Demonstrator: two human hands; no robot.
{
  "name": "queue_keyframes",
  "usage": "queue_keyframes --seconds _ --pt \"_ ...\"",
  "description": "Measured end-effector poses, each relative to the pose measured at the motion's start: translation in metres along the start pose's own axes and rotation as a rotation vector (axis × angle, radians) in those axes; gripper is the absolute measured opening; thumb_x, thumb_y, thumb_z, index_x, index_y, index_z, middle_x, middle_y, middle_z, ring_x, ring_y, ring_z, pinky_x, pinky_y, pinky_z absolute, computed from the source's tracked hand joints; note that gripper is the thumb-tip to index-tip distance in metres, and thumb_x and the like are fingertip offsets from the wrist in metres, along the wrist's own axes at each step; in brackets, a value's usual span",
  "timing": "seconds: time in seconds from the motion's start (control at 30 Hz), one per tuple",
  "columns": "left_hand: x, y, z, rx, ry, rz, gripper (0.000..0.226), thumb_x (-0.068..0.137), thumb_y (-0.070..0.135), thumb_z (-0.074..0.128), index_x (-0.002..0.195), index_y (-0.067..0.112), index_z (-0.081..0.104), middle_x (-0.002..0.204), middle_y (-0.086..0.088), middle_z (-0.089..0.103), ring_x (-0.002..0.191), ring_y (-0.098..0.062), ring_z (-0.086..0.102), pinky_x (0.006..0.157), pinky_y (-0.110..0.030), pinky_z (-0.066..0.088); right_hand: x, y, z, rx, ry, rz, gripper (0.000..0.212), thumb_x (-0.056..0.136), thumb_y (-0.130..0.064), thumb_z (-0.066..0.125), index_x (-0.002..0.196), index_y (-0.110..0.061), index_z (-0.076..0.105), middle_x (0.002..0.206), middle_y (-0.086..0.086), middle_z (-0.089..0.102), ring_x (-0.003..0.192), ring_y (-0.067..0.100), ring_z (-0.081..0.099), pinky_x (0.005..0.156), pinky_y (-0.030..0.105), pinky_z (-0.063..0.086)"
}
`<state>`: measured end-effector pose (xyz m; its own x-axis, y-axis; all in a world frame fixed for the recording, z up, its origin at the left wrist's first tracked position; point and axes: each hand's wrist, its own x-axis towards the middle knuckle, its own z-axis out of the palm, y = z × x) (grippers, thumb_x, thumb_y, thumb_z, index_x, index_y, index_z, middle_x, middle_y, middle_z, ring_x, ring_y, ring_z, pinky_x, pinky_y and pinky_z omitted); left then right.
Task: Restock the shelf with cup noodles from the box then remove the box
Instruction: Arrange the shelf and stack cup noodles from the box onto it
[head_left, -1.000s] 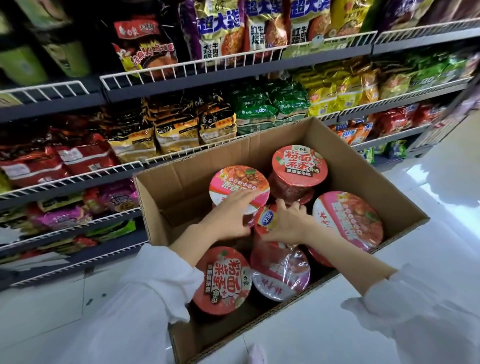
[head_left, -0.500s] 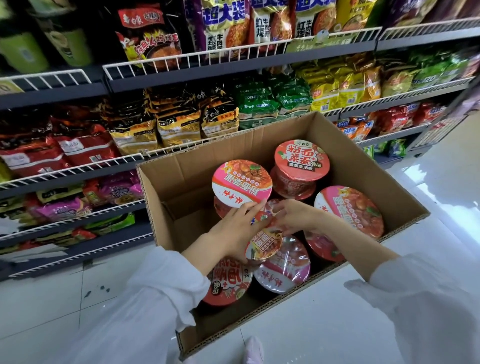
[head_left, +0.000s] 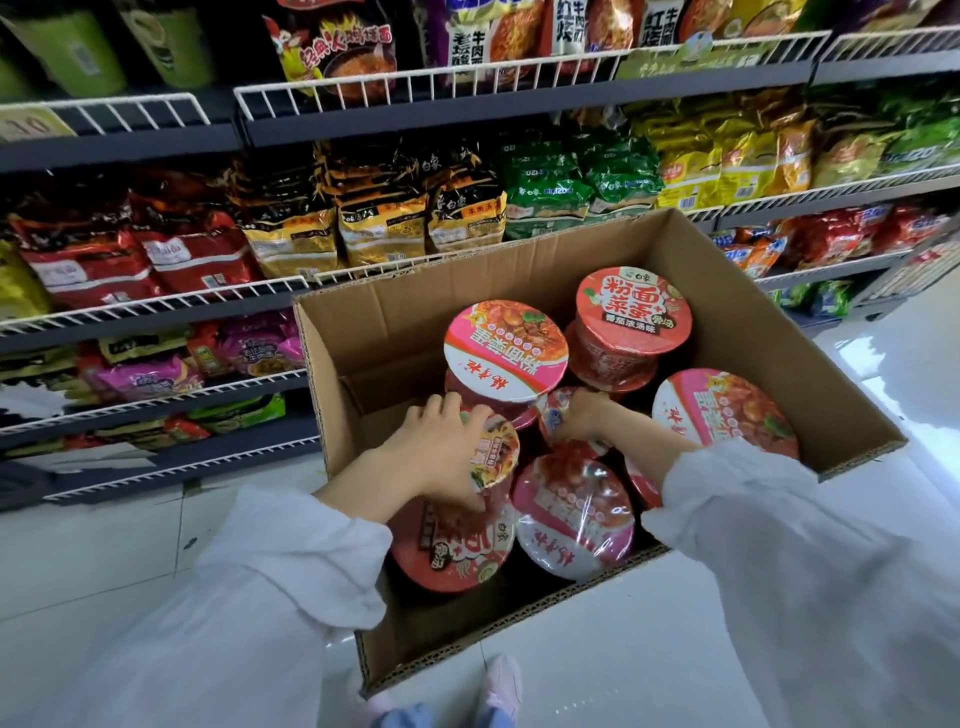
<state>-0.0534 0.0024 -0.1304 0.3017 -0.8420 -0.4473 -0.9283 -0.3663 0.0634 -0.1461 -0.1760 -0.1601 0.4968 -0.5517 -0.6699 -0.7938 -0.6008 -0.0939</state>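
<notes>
Nearest, inside the open brown cardboard box (head_left: 769, 291) on white tiles: left hand (head_left: 441, 457) curled around a small tilted cup with yellow-orange lid (head_left: 496, 457); right hand (head_left: 587, 415) pinching a small red cup (head_left: 558, 415). Around them, large pink-lidded noodle bowls (head_left: 506, 353). Beyond, wire-fronted shelves (head_left: 156, 306) of packets. Picking step, judging so; next, lifting clear toward a shelf gap. Against half a second back, closer view, left grip lower.

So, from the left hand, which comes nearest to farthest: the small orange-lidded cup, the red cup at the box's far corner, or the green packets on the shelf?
1. Small orange-lidded cup, under the left hand.
2. Red cup, at the box's far right.
3. Green packets, up on the shelf behind.
</notes>
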Motion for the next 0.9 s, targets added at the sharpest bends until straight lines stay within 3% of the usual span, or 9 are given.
queue_keyframes --seconds 0.03,0.1,0.2,0.3,0.4,0.5,0.6,0.73,0.9 --pt "-0.001 -0.002 0.001 -0.030 0.010 -0.075 0.108 0.062 0.062 0.074 0.143 0.017 0.018 0.138 -0.015 0.029 0.128 -0.034 0.030 0.104 -0.046 0.033 0.005 -0.002 0.005 -0.069 -0.005 0.001 0.062 0.083 -0.046 0.063 0.126 -0.004 0.047 0.117 0.012 0.052 0.112 0.028 0.050 0.090 0.033 0.045" --pt "0.001 -0.004 0.005 -0.095 0.027 -0.188 0.104 0.063 0.060 0.075 0.139 0.014 0.021 0.134 -0.016 0.028 0.124 -0.035 0.031 0.100 -0.046 0.036 0.009 -0.007 0.016 -0.132 0.034 0.036 0.095 0.077 -0.057 0.064 0.144 -0.004 0.022 0.141 0.018 0.035 0.129 0.039 0.037 0.102 0.043 0.041" --pt "0.007 -0.001 0.009 -0.215 0.008 -0.275 0.104 0.066 0.057 0.074 0.141 0.014 0.015 0.135 -0.017 0.021 0.125 -0.037 0.029 0.101 -0.047 0.035 0.019 -0.009 0.029 -0.132 0.055 0.105 0.106 0.078 -0.059 0.062 0.147 -0.003 0.005 0.148 0.027 0.017 0.135 0.049 0.020 0.109 0.052 0.031" --pt "0.012 0.000 0.011 -0.190 -0.010 -0.282 0.108 0.069 0.058 0.071 0.146 0.014 0.008 0.138 -0.019 0.016 0.126 -0.039 0.026 0.102 -0.049 0.034 0.031 -0.007 0.036 -0.089 0.029 0.163 0.114 0.076 -0.065 0.061 0.149 -0.007 -0.005 0.154 0.028 0.000 0.138 0.056 0.003 0.111 0.058 0.018" --pt "0.016 0.000 0.013 -0.154 -0.021 -0.289 0.110 0.070 0.061 0.068 0.147 0.015 0.006 0.140 -0.019 0.014 0.128 -0.041 0.024 0.103 -0.050 0.033 0.035 -0.004 0.036 -0.011 0.085 0.200 0.111 0.074 -0.059 0.068 0.147 -0.008 0.002 0.148 0.035 0.006 0.138 0.053 0.011 0.111 0.051 0.025" --pt "0.019 0.000 0.015 -0.148 -0.025 -0.298 0.108 0.069 0.063 0.067 0.147 0.016 0.008 0.141 -0.019 0.015 0.129 -0.041 0.024 0.104 -0.051 0.032 0.035 0.001 0.038 -0.017 0.164 0.147 0.106 0.070 -0.053 0.073 0.146 -0.015 0.008 0.141 0.032 0.016 0.132 0.046 0.022 0.107 0.047 0.035" --pt "0.021 -0.001 0.015 -0.151 -0.034 -0.300 0.107 0.069 0.062 0.068 0.147 0.018 0.008 0.140 -0.019 0.016 0.128 -0.042 0.024 0.103 -0.051 0.032 0.036 0.003 0.033 -0.033 0.114 0.127 0.111 0.068 -0.052 0.074 0.148 -0.026 0.001 0.143 0.030 0.011 0.133 0.046 0.016 0.105 0.049 0.035" --pt "0.021 -0.001 0.013 -0.145 -0.046 -0.298 0.110 0.068 0.062 0.068 0.147 0.018 0.006 0.140 -0.020 0.016 0.129 -0.043 0.024 0.103 -0.052 0.032 0.030 0.003 0.022 -0.160 0.083 0.121 0.099 0.074 -0.056 0.068 0.147 -0.022 0.011 0.141 0.029 0.019 0.132 0.046 0.020 0.105 0.047 0.033" --pt "0.017 0.001 0.012 -0.146 -0.060 -0.311 0.108 0.070 0.060 0.069 0.147 0.018 0.006 0.142 -0.019 0.014 0.132 -0.042 0.021 0.104 -0.052 0.031 0.026 -0.006 0.017 -0.194 0.143 0.157 0.104 0.064 -0.052 0.078 0.144 -0.027 0.016 0.140 0.024 0.015 0.132 0.043 0.016 0.097 0.052 0.040"
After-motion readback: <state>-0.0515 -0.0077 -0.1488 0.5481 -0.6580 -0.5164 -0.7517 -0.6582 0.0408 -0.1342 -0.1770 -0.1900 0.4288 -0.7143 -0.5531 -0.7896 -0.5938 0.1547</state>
